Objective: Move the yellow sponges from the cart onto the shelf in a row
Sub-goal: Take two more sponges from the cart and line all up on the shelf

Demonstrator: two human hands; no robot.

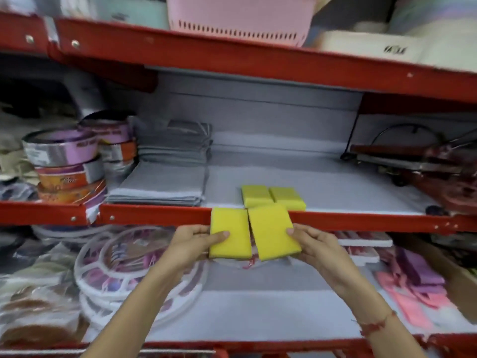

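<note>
Two yellow sponges lie side by side at the front of the middle shelf (pixel 335 187): one on the left (pixel 255 195), one on the right (pixel 288 197). My left hand (pixel 192 245) holds a third yellow sponge (pixel 228 232) just below the shelf's red front rail. My right hand (pixel 313 245) holds a fourth yellow sponge (pixel 272 229), tilted, its top edge overlapping the rail. The two held sponges nearly touch. The cart is out of view.
Folded grey cloths (pixel 165 182) lie left of the sponges, with stacked round tins (pixel 64 164) further left. Red metal tools (pixel 426 164) fill the shelf's right end. A pink basket (pixel 240 19) stands on the shelf above. White round racks (pixel 129 267) and pink packs (pixel 413 288) lie below.
</note>
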